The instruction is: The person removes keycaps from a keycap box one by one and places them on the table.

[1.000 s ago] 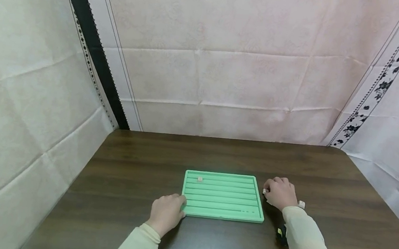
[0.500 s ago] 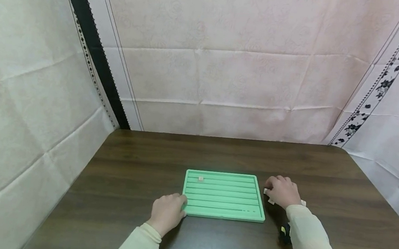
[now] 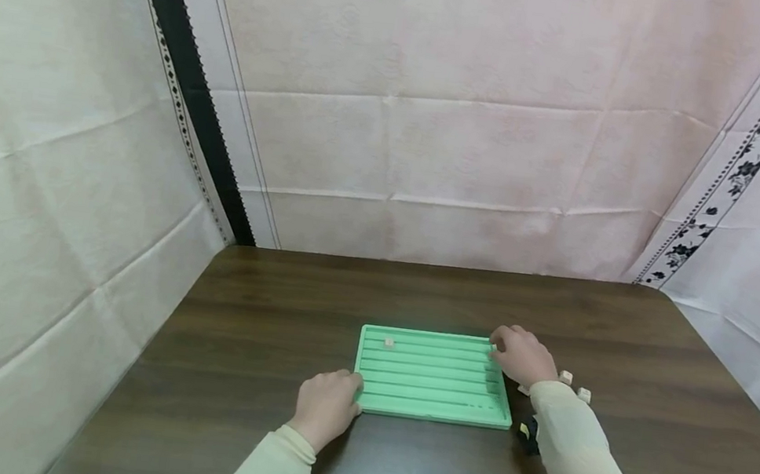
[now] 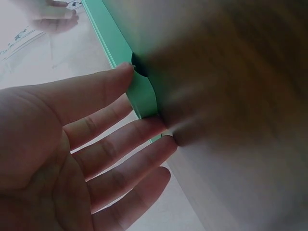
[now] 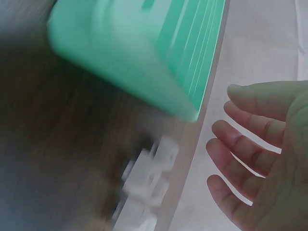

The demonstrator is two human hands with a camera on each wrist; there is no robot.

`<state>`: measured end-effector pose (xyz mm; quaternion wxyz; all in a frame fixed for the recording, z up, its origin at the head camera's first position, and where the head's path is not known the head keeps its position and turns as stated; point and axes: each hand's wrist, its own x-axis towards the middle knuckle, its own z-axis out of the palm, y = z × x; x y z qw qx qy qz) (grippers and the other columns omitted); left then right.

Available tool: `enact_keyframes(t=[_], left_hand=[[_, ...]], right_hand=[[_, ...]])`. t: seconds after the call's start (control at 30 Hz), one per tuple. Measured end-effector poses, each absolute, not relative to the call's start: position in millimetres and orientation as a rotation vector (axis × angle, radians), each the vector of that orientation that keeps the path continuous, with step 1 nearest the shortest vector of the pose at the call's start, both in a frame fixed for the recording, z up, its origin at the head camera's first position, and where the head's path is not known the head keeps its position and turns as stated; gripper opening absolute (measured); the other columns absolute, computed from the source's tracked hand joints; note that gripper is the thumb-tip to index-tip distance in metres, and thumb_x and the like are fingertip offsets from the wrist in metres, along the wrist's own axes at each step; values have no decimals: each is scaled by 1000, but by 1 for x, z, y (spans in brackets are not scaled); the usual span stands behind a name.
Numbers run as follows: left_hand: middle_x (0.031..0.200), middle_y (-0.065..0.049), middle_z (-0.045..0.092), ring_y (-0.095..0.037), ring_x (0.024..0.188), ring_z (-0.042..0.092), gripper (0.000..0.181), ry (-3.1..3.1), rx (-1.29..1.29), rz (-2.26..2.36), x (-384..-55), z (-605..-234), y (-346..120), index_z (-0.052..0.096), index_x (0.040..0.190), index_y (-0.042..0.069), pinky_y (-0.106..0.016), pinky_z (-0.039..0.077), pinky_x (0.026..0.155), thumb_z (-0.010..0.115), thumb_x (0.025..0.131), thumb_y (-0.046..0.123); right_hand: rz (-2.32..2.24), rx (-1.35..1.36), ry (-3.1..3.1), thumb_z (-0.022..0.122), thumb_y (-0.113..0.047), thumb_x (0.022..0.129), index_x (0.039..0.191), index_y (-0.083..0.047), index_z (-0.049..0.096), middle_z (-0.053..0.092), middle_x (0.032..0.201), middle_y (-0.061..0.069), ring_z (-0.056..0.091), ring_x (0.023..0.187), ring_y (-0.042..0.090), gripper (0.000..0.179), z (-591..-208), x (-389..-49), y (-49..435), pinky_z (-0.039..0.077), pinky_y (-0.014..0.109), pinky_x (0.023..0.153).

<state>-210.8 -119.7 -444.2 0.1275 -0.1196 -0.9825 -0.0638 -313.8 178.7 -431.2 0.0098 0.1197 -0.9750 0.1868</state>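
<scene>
A green ridged tray [image 3: 433,382] lies flat on the table, with one small pale block [image 3: 389,342] in an upper groove near its left side. At its lower left corner, my left hand [image 3: 327,406] pinches the tray's edge; in the left wrist view the thumb [image 4: 103,89] lies along one side of the rim. My right hand [image 3: 523,356] hovers beside the tray's upper right corner. Its fingers are loosely bent in the right wrist view, and I see nothing between them. Small white blocks [image 5: 143,171] sit near the tray's right side, partly hidden by the right arm in the head view.
The brown wooden table [image 3: 429,298] spreads around the tray. Pale cloth [image 3: 475,154] hangs behind it and along both sides. Two white blocks [image 3: 565,377] show just beyond the right wrist.
My right hand has moved left, from among the white blocks to the tray's upper right corner, uncovering more blocks behind the wrist. My left hand stays on the tray's edge. The head view shifts slightly.
</scene>
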Motion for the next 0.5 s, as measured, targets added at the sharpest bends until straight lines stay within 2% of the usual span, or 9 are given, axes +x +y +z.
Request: enact_keyframes(t=[0.5], left_hand=[[66,2,62,-13,52,55,19,-2833,-349,-162,-209,-443,-119,67,79,15,-26,36,42,80,68,23]], right_hand=[[639,504,-3003,61,-17,86,110,-9,62,60,112,10,57,104,30,25,-428,-320,111,47,49,82]])
